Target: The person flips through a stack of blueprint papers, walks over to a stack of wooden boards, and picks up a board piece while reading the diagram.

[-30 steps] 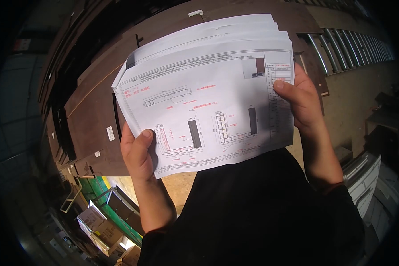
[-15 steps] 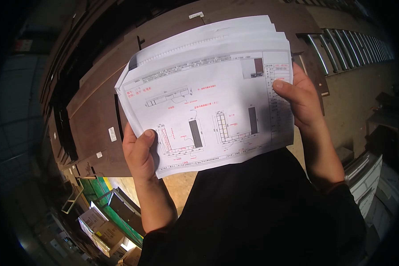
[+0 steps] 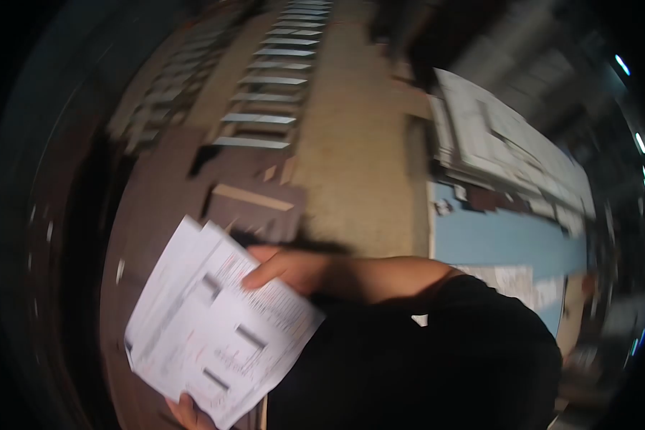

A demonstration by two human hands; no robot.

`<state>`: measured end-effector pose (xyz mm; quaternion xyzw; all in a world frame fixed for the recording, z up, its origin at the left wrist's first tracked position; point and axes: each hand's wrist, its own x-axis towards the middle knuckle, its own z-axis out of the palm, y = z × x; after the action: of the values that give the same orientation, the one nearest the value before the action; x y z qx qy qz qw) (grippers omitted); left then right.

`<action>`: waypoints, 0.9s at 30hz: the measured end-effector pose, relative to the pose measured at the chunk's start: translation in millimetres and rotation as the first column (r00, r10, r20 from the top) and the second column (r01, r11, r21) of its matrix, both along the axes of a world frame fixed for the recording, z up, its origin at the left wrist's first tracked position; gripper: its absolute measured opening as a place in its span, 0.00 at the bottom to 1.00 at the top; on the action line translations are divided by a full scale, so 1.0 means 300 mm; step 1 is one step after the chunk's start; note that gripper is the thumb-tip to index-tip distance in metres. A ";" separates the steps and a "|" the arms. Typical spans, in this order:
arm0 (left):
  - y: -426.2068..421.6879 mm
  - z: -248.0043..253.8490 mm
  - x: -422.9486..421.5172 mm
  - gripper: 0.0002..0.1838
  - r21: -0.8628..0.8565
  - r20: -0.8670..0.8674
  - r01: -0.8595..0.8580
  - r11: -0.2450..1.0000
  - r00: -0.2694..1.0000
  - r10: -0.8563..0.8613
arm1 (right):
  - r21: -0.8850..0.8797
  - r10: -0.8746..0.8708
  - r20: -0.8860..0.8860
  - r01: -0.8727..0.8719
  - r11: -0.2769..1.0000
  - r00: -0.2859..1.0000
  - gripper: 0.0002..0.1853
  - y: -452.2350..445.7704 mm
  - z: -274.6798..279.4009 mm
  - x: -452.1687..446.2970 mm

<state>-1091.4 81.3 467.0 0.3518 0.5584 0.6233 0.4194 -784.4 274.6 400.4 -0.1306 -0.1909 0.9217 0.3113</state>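
Note:
A stack of printed drawing sheets [image 3: 193, 315] lies slanted across the lower left of the head view, blurred by motion. Black diagrams and small red and black text show on the top sheet. My right hand [image 3: 290, 271] grips its upper right edge, thumb on top and fingers underneath. At the bottom edge of the sheets is my left hand [image 3: 188, 413], partly cut off by the frame, its thumb pressed over the paper. Behind the sheets are dark brown boards [image 3: 150, 190].
A roller conveyor [image 3: 269, 93] runs away at the upper left, beside tan floor [image 3: 362, 143]. To the right, white panels [image 3: 509, 136] are stacked near a blue surface [image 3: 494, 236] with papers [image 3: 505, 276] on it.
My view has swung right, bringing the conveyor and the blue surface into sight. The sheets now appear lower left and turned, still held by both hands.

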 end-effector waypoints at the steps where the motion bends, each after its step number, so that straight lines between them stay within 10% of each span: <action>1: 0.004 0.031 0.036 0.38 -0.039 0.018 -0.017 0.999 1.000 0.018 | 0.011 -0.018 -0.063 0.018 1.000 0.998 0.27 -0.044 -0.013 0.055; 9: 0.201 0.221 -0.245 0.26 -0.338 -0.708 0.016 0.941 0.654 -0.266 | 0.041 -0.157 -0.116 0.162 0.986 0.981 0.30 -0.229 0.031 0.043; 18: 0.510 -0.058 -0.292 0.33 -0.331 -0.204 0.360 0.872 0.875 -0.439 | 0.369 -0.552 0.190 0.462 0.807 0.812 0.31 -0.259 -0.122 -0.138; 27: 0.997 -0.578 -0.177 0.34 0.070 0.294 0.844 0.531 0.492 -0.820 | 0.346 -0.637 0.694 0.620 0.704 0.336 0.31 -0.267 -0.320 -0.128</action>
<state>-1144.5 380.4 293.7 0.4636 0.2765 0.3639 0.7591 -822.9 194.5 304.3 -0.5725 -0.2487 0.5757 0.5282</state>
